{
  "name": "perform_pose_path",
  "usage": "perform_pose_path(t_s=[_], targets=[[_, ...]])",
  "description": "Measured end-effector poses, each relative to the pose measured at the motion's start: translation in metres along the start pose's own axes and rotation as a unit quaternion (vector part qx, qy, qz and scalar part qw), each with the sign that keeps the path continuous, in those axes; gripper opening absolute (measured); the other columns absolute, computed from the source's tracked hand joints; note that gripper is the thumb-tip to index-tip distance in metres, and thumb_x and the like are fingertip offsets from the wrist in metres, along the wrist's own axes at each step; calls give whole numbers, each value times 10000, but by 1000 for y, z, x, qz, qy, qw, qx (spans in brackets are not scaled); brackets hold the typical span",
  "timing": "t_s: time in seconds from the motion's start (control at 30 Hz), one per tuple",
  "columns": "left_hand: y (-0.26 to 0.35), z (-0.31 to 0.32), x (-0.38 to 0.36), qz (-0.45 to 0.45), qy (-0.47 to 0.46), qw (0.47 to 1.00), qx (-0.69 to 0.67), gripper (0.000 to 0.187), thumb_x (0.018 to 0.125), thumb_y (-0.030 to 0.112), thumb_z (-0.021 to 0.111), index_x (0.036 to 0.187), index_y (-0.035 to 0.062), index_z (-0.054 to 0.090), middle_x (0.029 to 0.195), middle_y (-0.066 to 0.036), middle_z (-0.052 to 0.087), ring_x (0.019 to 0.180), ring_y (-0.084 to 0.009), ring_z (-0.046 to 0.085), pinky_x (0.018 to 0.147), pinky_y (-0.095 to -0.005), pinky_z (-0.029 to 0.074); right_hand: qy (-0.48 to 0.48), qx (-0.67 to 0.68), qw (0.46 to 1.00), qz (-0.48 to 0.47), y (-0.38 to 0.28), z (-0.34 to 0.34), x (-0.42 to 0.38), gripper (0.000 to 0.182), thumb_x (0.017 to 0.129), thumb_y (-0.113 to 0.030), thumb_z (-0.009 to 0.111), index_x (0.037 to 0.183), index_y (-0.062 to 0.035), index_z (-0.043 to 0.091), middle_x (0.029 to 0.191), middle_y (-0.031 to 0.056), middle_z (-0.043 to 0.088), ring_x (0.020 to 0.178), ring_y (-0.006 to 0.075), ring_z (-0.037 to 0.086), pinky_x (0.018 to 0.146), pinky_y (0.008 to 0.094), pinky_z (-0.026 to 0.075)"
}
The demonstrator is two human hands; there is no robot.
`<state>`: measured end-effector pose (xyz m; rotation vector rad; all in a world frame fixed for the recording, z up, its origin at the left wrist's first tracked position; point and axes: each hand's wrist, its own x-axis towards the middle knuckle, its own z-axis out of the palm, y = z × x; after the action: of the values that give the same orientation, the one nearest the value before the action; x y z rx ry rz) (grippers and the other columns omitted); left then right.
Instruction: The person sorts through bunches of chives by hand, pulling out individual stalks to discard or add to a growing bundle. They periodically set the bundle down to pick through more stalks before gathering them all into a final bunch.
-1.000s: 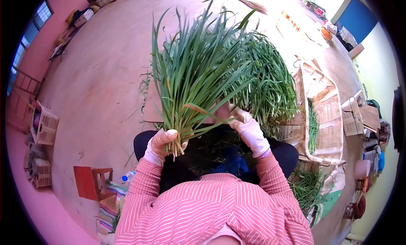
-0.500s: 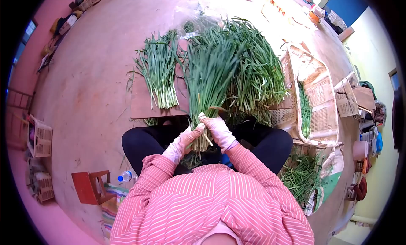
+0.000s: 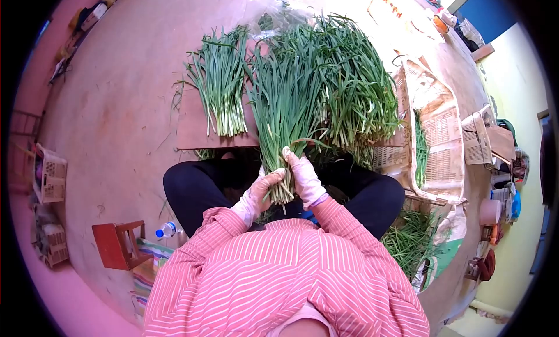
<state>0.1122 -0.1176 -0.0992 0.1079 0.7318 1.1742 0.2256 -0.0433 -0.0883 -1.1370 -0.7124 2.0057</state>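
Note:
Between my two gloved hands is a bunch of garlic chives [image 3: 282,119], its long leaves fanning away from me over the board. My left hand [image 3: 262,191] wraps the pale stem ends from the left, thumb across the front. From the right, my right hand [image 3: 302,175] grips the same bunch a little higher, its thumb pointing up along the stems. A bent, yellowish leaf [image 3: 307,141] sticks out to the right above that hand. Left of the bunch lies a smaller, neat pile of chives [image 3: 222,92]; a large heap of chives [image 3: 358,87] lies to the right.
The low board [image 3: 192,124] stands before my knees. At right are a plastic crate [image 3: 439,127] with some chives inside and a sack with loose greens [image 3: 407,244]. A red stool [image 3: 119,245] and a water bottle [image 3: 167,229] are at left. Clear plastic [image 3: 285,20] lies beyond the board.
Both hands still hold the bunch and have shifted slightly; the stem ends now look more even, without the stem that stuck out. The whole view has moved a little.

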Motion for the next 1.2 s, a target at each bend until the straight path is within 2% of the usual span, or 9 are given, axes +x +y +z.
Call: perform_pose_path(t_s=[0.2,0.4,0.5,0.67,0.73,0.9,1.07,1.17,1.2], targets=[[-10,6,8,-23,-12,996,-89,416,889,290,651,1250,133,517,1048,-21,652,861,-167,648,736,-331,553,118,-102,986,-65,17,15,4,241,919,-246,612,1051,-53,555,881,-10,583,770,82,530,682,247,453],[-1,-5,5,-69,-26,997,-38,307,901,307,634,1108,81,608,978,-20,669,834,-155,649,717,-303,539,51,-69,992,-96,2,21,-15,379,925,-348,578,1101,-14,551,923,57,603,805,125,547,720,283,451],[8,-17,4,-106,-124,986,11,338,918,233,600,1199,51,550,996,-116,671,757,-212,658,663,-316,563,-31,-167,985,-2,-30,13,-34,340,936,-347,566,1110,-55,550,939,16,585,801,84,528,703,260,448],[35,23,-21,-46,-75,991,98,384,901,224,620,1221,30,531,987,-126,668,685,-162,634,588,-271,541,-95,-266,957,-65,-99,9,-66,506,916,-308,598,1288,19,489,1173,90,589,1061,140,546,931,265,417],[40,26,-22,3,-93,985,148,431,884,229,640,1249,37,515,983,-122,670,683,-155,633,605,-262,543,22,-280,955,-95,-110,-2,-72,534,910,-241,627,1334,31,451,1197,92,582,1074,131,545,944,254,422],[48,32,-24,16,-66,988,140,547,845,129,682,1332,71,442,1151,-91,592,1083,-228,602,755,-313,565,75,-195,925,-316,-144,-4,-82,398,920,-30,570,1305,30,488,1220,93,582,1078,117,556,942,228,441],[52,35,-24,52,-65,982,170,446,842,112,702,1247,45,527,1111,-85,636,995,-198,638,750,-306,568,3,-198,830,-521,-167,37,-96,342,886,76,550,1215,-15,544,1259,140,575,1011,139,591,905,257,478],[48,30,-21,59,-63,978,191,409,838,91,704,1213,33,552,1096,-80,637,956,-184,638,745,-309,573,-163,-242,764,-575,-177,48,-84,359,863,109,533,1163,-80,591,1310,201,530,1136,258,572,851,305,526],[46,27,-18,71,-46,974,208,412,839,92,700,1213,15,545,1050,-85,642,924,-197,644,735,-312,578,-196,-230,763,-571,-175,55,-79,342,849,105,554,1150,-55,588,1307,197,536,1117,234,579,836,279,523]])
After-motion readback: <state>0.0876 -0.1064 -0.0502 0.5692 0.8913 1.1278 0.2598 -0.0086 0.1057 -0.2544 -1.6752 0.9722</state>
